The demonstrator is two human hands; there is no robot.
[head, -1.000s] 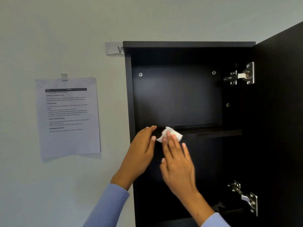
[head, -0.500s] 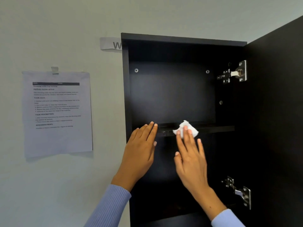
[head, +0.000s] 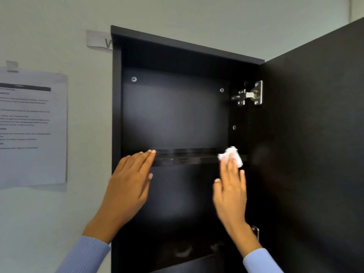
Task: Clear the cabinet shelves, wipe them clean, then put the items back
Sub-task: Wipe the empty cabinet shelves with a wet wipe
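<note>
A black wall cabinet stands open with nothing on its upper shelf. My right hand presses a crumpled white wipe with flat fingers against the shelf's front edge at its right end. My left hand lies flat, fingers together, with the fingertips touching the left end of the same shelf. It holds nothing. Both sleeves are light blue.
The cabinet door hangs wide open on the right, held by a metal hinge. A printed sheet is taped to the wall on the left. A paper label sits beside the cabinet's top left corner.
My right hand has slid the wipe along the shelf edge from the left part to the right end. My left hand stays at the left end, now flatter.
</note>
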